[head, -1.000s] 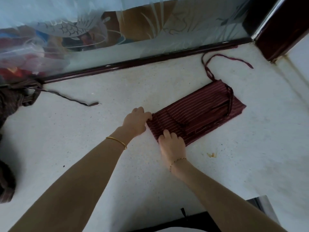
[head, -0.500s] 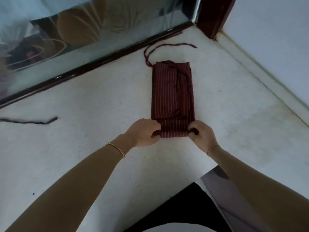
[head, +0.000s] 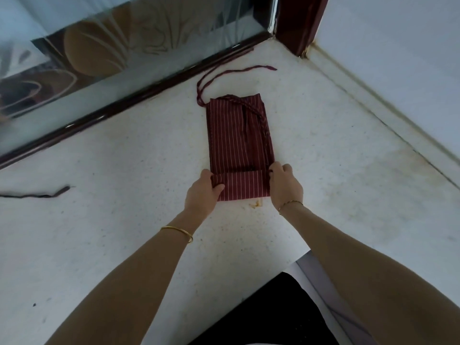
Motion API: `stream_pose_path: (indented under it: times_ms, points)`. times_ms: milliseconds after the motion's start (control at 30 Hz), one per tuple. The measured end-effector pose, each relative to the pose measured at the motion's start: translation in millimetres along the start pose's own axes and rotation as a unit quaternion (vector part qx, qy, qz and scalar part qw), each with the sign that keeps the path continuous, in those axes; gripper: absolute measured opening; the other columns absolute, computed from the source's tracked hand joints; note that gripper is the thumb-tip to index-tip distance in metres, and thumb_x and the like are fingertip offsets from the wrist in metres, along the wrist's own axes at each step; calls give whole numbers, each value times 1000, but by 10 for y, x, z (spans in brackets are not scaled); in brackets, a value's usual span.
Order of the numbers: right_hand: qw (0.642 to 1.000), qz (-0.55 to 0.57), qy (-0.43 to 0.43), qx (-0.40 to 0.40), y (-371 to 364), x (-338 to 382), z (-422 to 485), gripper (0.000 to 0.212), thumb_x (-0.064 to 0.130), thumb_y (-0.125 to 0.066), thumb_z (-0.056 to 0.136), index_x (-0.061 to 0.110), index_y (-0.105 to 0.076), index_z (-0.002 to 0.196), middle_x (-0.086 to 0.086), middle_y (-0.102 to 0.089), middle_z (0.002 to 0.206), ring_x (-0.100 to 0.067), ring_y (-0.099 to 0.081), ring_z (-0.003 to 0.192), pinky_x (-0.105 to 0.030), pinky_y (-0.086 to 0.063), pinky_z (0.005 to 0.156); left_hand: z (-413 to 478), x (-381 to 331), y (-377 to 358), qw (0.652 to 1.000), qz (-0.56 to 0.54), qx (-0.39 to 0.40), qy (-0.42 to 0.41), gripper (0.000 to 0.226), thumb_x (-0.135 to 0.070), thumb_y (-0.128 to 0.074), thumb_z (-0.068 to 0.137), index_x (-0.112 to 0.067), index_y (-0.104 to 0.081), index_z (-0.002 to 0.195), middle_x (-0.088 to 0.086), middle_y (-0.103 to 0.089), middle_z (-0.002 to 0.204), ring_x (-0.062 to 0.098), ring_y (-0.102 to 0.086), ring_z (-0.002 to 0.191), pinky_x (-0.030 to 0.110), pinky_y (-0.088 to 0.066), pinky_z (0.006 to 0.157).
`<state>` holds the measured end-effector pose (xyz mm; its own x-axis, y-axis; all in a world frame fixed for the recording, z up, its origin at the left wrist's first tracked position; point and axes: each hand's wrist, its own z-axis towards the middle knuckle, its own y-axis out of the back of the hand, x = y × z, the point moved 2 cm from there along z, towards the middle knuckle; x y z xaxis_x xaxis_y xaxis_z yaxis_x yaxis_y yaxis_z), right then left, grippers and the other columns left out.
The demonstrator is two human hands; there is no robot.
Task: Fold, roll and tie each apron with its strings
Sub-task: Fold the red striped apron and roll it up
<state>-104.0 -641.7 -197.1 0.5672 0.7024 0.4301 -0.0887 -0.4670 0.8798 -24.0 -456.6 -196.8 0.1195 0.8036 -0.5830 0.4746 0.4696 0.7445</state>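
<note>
**Fingers gripping both ends of the apron's turned-over edge**

Fingers (head: 218, 188) of the left hand (head: 201, 192) are curling round the left end of a narrow folded band (head: 241, 186), with the thumb lying on top of the cloth. Fingers (head: 276, 168) of the right hand (head: 285, 185) are bending over the band's right end and pinching it at the corner. Both hands are holding the same near edge of the apron (head: 236, 135), one at each side.

The maroon apron with thin pale stripes is lying flat on the white speckled table (head: 124, 183), folded into a long narrow rectangle that is running away from the person. Only its near end is turned over; the rest is lying unrolled. One string (head: 261, 120) is trailing along the top of the fabric near its right edge. Another string (head: 224, 74) is looping out from the far left corner and lying loose on the table toward the corner post (head: 296, 21).

A gold bangle (head: 178, 232) is sitting on the left forearm and a thin bracelet (head: 290, 203) on the right wrist. A small yellowish stain (head: 256, 203) is showing just beside the near edge of the band. Well apart to the left, a dark strap (head: 37, 194) is lying on the table. A patterned glass panel (head: 99, 46) in a dark frame rail (head: 124, 105) is bordering the far side, and a pale wall (head: 398, 58) is bordering the right.
</note>
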Motion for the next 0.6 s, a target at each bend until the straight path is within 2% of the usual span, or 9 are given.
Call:
stream_pose_path:
  times_ms: [67,100,167,200,267,333,433,500,600]
  points:
    - [999,-29,-21,21,-14,21,66,24,9,-35,97,11,-43,120,-11,-46,117,-31,-53,96,-33,-36,69,4,-26,-25,1000,27,-13,-3,33,-25,-56,94,-6,-41,117,10,-58,94,28,-62,85,40,-53,74]
    - [999,-33,-20,22,-10,20,85,22,10,-35,98,10,-42,118,-11,-47,115,-30,-54,92,-33,-36,67,2,-45,-30,999,29,-18,-3,35,-23,-59,92,-6,-40,117,10,-56,99,28,-61,87,41,-54,76]
    - [999,-39,9,5,0,2,104,14,13,-38,99,8,-43,111,-11,-48,100,-25,-52,70,-31,-37,58,-13,-68,-13,997,54,-43,-13,44,-21,-66,87,-7,-40,120,12,-47,112,27,-56,94,40,-54,79]
    - [999,-39,22,-1,3,-9,110,11,15,-39,99,8,-44,107,-8,-46,92,-20,-47,61,-30,-37,54,-18,-83,8,990,106,-72,-54,47,-20,-71,83,-8,-43,119,13,-46,114,26,-54,95,37,-53,79]
    - [999,-31,29,-2,15,-14,128,10,18,-42,99,8,-42,103,-5,-43,85,-14,-39,53,-28,-35,50,-30,-119,26,949,212,-107,-208,41,-17,-78,72,-10,-55,106,12,-51,109,27,-54,94,38,-53,76]
    - [999,-22,28,-1,28,-20,149,11,18,-44,99,8,-42,103,-4,-41,86,-12,-37,51,-27,-34,49,-24,-108,13,919,233,-61,-312,33,-27,-74,71,-10,-61,96,10,-56,103,27,-55,91,38,-53,71]
    - [999,15,37,5,77,-37,166,10,15,-47,97,6,-44,102,-8,-41,96,-16,-41,55,-31,-41,52,27,-44,36,920,228,27,-317,48,-43,-71,71,-10,-60,104,9,-54,111,25,-51,99,34,-49,76]
    - [997,51,55,24,111,-98,176,10,13,-49,96,5,-50,100,-9,-43,104,-21,-50,65,-34,-50,63,74,-54,70,915,239,36,-324,46,-35,-77,71,-10,-59,106,8,-54,112,24,-51,98,36,-51,77]
    - [988,102,112,30,171,-225,134,18,8,-50,94,4,-57,110,-6,-45,115,-22,-56,81,-29,-51,76,103,-106,113,910,231,34,-344,33,-26,-73,76,-10,-63,103,6,-59,103,21,-56,87,35,-53,69]
